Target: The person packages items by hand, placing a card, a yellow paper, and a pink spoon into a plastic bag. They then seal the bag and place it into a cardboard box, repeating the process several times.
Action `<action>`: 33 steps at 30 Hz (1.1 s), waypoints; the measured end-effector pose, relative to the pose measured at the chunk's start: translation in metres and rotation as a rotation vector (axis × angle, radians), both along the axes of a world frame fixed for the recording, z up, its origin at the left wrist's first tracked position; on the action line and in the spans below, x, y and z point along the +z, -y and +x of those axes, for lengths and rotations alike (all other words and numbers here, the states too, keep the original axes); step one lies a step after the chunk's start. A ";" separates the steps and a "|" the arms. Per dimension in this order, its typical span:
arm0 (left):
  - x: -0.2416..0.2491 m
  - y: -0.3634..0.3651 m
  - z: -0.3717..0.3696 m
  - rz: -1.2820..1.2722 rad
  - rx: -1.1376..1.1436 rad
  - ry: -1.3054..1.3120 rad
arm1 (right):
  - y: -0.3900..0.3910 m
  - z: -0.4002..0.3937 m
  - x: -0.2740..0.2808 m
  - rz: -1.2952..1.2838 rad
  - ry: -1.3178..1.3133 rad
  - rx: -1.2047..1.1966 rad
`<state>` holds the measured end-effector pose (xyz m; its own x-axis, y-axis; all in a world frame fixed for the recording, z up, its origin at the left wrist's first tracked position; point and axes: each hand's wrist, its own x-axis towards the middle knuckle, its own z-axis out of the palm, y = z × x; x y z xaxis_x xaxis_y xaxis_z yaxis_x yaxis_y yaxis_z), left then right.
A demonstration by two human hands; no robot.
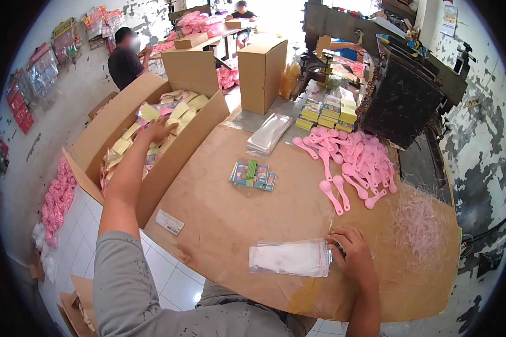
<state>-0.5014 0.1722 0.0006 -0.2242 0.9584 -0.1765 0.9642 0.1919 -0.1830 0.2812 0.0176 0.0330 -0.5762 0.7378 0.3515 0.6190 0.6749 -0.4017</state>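
Reaches left hand (pixel 158 132) into open carton (pixel 188 149), over yellowish packets (pixel 181 110), with fingers half spread; cannot tell whether gripping one. Rests right hand (pixel 351 251) at the right end of clear bags (pixel 287 257), with fingers curled against their edge; cannot tell whether pinching. Beyond right hand: heap of pink spoons (pixel 354 160). To its right: tangled clear strips (pixel 419 227). Between both hands: green-banded cards (pixel 262 178). Right of left hand, past the carton: another bag stack (pixel 270 133)

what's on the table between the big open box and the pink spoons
Banded cards and, farther back, clear sleeves lie between the box and the spoons; the head view shows this.
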 end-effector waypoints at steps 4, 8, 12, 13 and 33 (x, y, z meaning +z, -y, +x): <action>0.005 0.014 0.007 0.024 0.306 0.208 | 0.000 0.006 0.000 0.033 -0.031 0.016; 0.008 0.021 -0.017 -0.102 0.441 0.336 | 0.002 0.011 0.000 0.073 -0.035 0.016; 0.012 0.041 -0.013 -0.249 0.471 0.199 | 0.003 0.015 0.000 0.086 -0.039 0.026; 0.021 0.050 0.002 -0.163 0.453 0.130 | 0.004 0.016 0.001 0.090 -0.033 0.036; 0.009 0.168 0.520 0.343 -0.890 0.688 | -0.002 0.074 0.033 -0.266 0.096 -0.326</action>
